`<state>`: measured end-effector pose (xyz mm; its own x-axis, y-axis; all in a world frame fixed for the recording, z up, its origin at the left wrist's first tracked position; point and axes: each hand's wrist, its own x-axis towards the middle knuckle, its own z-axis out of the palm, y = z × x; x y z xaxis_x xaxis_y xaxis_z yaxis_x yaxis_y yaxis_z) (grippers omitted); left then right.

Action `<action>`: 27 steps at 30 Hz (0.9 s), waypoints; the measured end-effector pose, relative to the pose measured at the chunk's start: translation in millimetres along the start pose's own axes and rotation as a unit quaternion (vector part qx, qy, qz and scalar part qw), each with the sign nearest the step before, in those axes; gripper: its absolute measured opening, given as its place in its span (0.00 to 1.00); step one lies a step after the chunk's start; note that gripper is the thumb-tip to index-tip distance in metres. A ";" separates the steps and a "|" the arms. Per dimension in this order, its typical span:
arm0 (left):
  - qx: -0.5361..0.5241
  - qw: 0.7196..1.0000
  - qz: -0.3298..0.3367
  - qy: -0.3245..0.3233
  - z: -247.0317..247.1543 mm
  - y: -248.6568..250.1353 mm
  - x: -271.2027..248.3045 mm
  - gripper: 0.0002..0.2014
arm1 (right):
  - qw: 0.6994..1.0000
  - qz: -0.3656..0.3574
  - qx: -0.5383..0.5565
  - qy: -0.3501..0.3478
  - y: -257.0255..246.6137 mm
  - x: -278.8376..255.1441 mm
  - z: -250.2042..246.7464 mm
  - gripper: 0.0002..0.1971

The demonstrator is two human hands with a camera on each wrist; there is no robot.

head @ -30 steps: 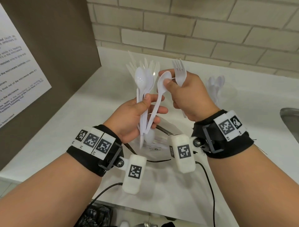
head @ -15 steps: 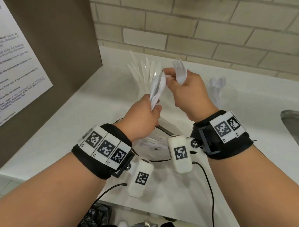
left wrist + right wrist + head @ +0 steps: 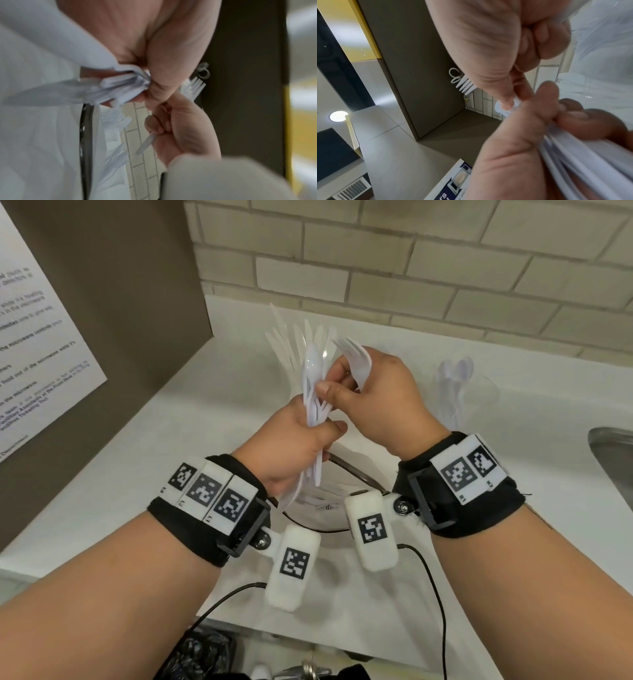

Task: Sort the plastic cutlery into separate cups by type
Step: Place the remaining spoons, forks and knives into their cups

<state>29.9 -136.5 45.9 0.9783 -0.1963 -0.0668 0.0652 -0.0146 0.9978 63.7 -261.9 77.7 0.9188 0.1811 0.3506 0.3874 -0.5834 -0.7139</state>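
Observation:
My left hand (image 3: 291,443) grips a bundle of white plastic cutlery (image 3: 313,395) by the handles, a spoon bowl on top. My right hand (image 3: 380,398) holds a white fork (image 3: 356,361) tucked under its curled fingers, while its thumb and forefinger pinch a piece in the bundle. In the left wrist view the bundle (image 3: 120,88) sticks out of my fist and the fork's handle (image 3: 145,143) pokes from my right hand (image 3: 181,129). The right wrist view shows the fork's tines (image 3: 465,85) and the pinched spoon tip (image 3: 505,108). A clear cup of knives (image 3: 291,344) stands behind my hands, and a clear cup of spoons (image 3: 455,385) to the right.
A glass bowl with a dark rim (image 3: 346,474) holding more cutlery sits on the white counter (image 3: 191,419) under my hands. A brown panel with a poster (image 3: 44,350) closes the left side, a brick wall (image 3: 445,268) the back. A metal sink (image 3: 613,460) lies at the right edge.
My left hand turned over, swinging the bundle edge-on. My right hand, still holding the fork, shifted from a spoon's bowl to pinching lower on the bundle.

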 end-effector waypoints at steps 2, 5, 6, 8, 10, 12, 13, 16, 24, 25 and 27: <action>-0.046 0.999 -0.016 -0.017 -2.4 -1.1 1.0 0.15 | 1.000 -0.018 -0.014 0.001 0.5 1.0 4.0 0.05; -0.108 0.993 -0.044 -0.034 -5.9 -1.9 1.4 0.12 | 1.000 -0.017 0.003 0.000 0.6 1.8 5.5 0.05; -0.138 0.988 -0.053 -0.032 -7.0 -1.0 1.3 0.08 | 1.000 -0.013 0.003 0.005 1.1 1.7 4.9 0.06; -0.201 0.977 -0.065 0.002 -10.7 0.9 2.9 0.05 | 1.000 -0.004 -0.012 0.020 0.7 -1.1 2.1 0.09; -0.248 0.965 -0.055 0.062 -16.4 1.3 6.6 0.05 | 1.000 0.000 -0.026 0.006 -3.2 -8.0 -3.0 0.16; -0.296 0.947 -0.045 0.115 -21.8 1.0 10.2 0.05 | 0.994 0.014 -0.043 -0.096 -9.0 -17.4 -6.1 0.23; -0.315 0.939 -0.046 0.132 -23.4 1.0 11.2 0.05 | 0.985 0.027 -0.053 -0.163 -11.6 -22.4 -5.5 0.23; -0.367 0.919 -0.046 0.139 -25.1 0.0 11.9 0.07 | 0.962 0.031 -0.078 -0.261 -12.5 -30.9 1.2 0.16; -0.500 0.851 -0.041 0.158 -37.1 -3.8 11.2 0.10 | 0.978 0.023 -0.096 -0.182 -1.4 -16.3 -24.5 0.07; -0.515 0.841 -0.039 0.160 -37.0 -3.1 10.5 0.10 | 0.985 0.021 -0.090 -0.149 0.8 -13.5 -28.1 0.07; -0.524 0.835 -0.040 0.163 -36.9 -2.8 9.5 0.11 | 0.992 0.007 -0.096 -0.087 5.0 -7.9 -33.4 0.07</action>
<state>46.3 -102.1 42.5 0.9529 0.0426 -0.3002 0.1035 0.8848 0.4542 55.9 -292.6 91.6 0.9295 0.2968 0.2191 0.3686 -0.7237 -0.5834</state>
